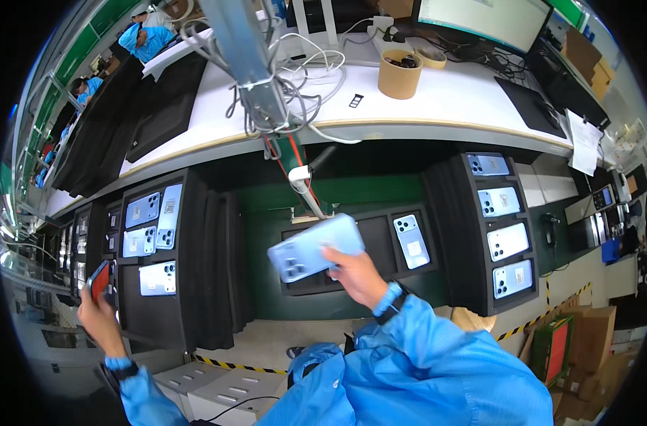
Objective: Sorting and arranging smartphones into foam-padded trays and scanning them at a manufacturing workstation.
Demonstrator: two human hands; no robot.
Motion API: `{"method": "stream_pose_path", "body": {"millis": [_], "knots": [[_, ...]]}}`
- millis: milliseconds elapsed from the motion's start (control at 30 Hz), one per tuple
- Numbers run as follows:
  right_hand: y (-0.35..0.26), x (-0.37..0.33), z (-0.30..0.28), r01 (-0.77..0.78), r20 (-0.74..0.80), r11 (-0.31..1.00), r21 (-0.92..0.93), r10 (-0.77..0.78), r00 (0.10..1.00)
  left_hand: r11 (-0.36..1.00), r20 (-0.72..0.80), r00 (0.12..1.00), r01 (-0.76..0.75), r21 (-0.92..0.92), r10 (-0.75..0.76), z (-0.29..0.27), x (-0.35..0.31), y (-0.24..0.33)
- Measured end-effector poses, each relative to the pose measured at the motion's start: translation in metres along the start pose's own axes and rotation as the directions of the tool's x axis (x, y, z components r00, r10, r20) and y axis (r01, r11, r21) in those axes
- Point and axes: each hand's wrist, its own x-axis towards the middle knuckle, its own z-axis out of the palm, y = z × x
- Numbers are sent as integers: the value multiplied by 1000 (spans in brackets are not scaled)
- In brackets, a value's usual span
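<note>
Above tray (377, 245): blue phone (311, 250), end finger-clamped by right hand (360, 277), presumably baring its back; leftward: reddish device (100, 279), finger-clamped by left hand (102, 324).

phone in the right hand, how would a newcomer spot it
Start at the green work surface, then find the black tray on it. Over the tray's left part, the right hand holds a light blue phone, its cameras at the lower left. Unlike the blue phone lying at the tray's right end, this one is gripped in a hand.
</note>
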Motion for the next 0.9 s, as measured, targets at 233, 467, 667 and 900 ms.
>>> {"method": "stream_pose_path", "body": {"millis": [233, 467, 667, 900], "knots": [[79, 8, -161, 151, -380, 656, 739, 221, 898, 671, 117, 872, -274, -689, 476, -41, -95, 242], [98, 46, -137, 156, -244, 373, 915, 203, 948, 448, 69, 819, -238, -862, 569, 137, -164, 335], [108, 33, -135, 46, -201, 501, 864, 262, 944, 369, 139, 580, -300, -879, 803, 211, -171, 325], [66, -17, -131, -305, -109, 885, 350, 362, 926, 482, 346, 359, -426, -765, 867, 241, -191, 289]]}}
